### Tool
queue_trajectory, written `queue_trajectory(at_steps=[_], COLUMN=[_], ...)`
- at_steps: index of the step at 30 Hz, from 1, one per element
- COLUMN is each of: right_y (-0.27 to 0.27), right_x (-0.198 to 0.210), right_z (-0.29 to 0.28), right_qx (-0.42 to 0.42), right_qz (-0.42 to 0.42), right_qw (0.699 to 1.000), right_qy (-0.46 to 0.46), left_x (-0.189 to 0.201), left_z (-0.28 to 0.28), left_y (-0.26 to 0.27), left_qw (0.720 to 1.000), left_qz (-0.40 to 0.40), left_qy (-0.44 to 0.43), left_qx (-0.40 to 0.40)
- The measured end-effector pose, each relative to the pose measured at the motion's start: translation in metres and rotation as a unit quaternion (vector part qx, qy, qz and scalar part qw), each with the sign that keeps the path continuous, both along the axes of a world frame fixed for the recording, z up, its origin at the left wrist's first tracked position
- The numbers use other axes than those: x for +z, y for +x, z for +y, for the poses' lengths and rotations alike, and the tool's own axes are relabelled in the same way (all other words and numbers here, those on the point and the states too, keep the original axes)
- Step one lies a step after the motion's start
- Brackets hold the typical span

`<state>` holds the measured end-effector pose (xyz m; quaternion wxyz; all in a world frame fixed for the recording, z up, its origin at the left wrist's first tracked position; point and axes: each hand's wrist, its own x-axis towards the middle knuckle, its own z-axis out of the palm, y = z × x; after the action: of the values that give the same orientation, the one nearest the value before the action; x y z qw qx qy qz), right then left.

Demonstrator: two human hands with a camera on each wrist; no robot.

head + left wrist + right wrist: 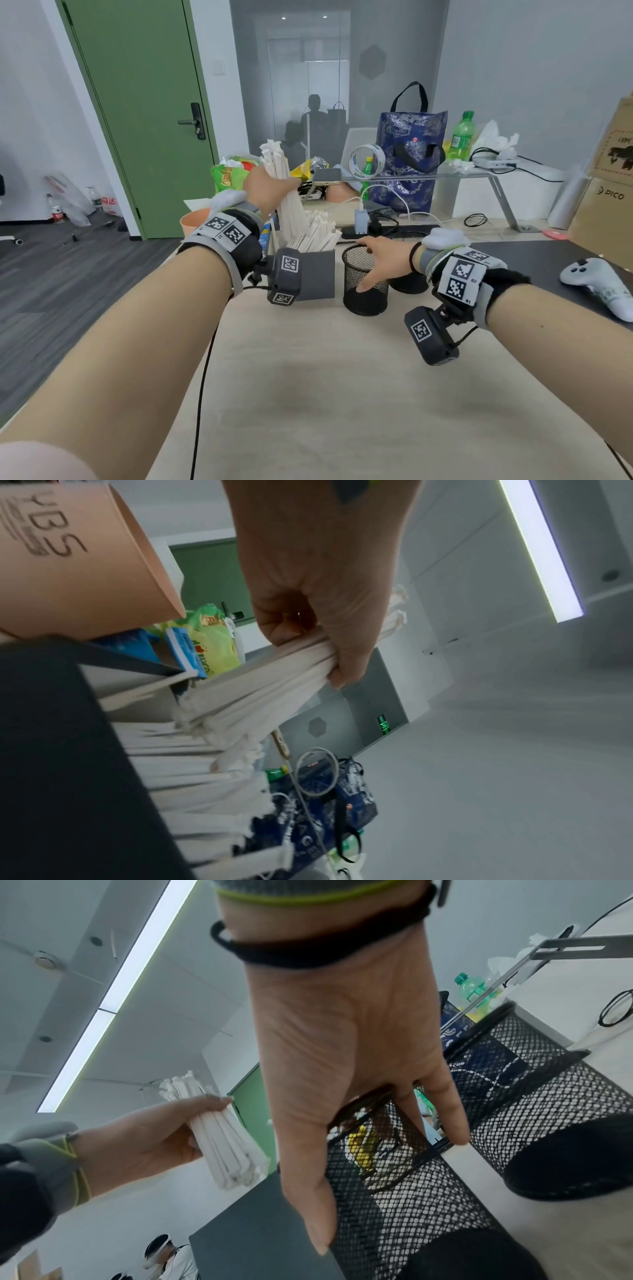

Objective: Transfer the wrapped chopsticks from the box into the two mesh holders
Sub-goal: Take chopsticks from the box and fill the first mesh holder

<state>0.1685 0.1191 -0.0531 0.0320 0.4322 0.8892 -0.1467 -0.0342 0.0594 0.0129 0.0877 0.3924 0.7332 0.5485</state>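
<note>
My left hand (270,186) grips a thick bundle of white wrapped chopsticks (279,161), lifted above the grey box (317,274); the bundle's lower ends still reach the box's top. More wrapped chopsticks (315,233) stand in the box. In the left wrist view the fingers (318,620) curl round the bundle (267,685). My right hand (380,260) holds the near black mesh holder (363,294) by its rim, thumb outside, fingers over the edge (441,1096). The second mesh holder (409,284) stands just behind my right wrist. The near holder (411,1191) looks empty.
A white game controller (596,284) lies at the right. Behind the box stand a paper cup (193,219), snack bags, a tape roll (366,161), a blue bag (407,161), a green bottle (462,135) and cables. Cardboard boxes (609,192) stand far right. The table's left edge runs near my left arm.
</note>
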Motion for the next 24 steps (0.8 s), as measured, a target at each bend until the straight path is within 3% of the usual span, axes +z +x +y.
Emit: queue_trajectory(at_steps=[6,9,18,24], right_y=[0.01,0.016,0.05,0.063], right_x=[0.005,0.012,0.026,0.016], right_z=[-0.007,-0.011,-0.007,-0.008], right_qx=[0.016,0.012,-0.026,-0.04], right_qz=[-0.005,0.001,0.041,0.075], right_qw=[1.0,0.999,0.998,0.993], right_qy=[-0.016,-0.034,-0.037,-0.08], left_x=[0.018,0.028,0.004,-0.032], left_z=[-0.01,-0.016,-0.001,0.014], left_y=[0.02,0.028,0.078,0.089], left_qw=[0.989,0.978,0.969,0.974], left_qz=[-0.042,-0.082,-0.077,-0.024], left_qy=[0.14,0.172,0.077,0.021], left_qx=[-0.015,-0.084,-0.223,-0.222])
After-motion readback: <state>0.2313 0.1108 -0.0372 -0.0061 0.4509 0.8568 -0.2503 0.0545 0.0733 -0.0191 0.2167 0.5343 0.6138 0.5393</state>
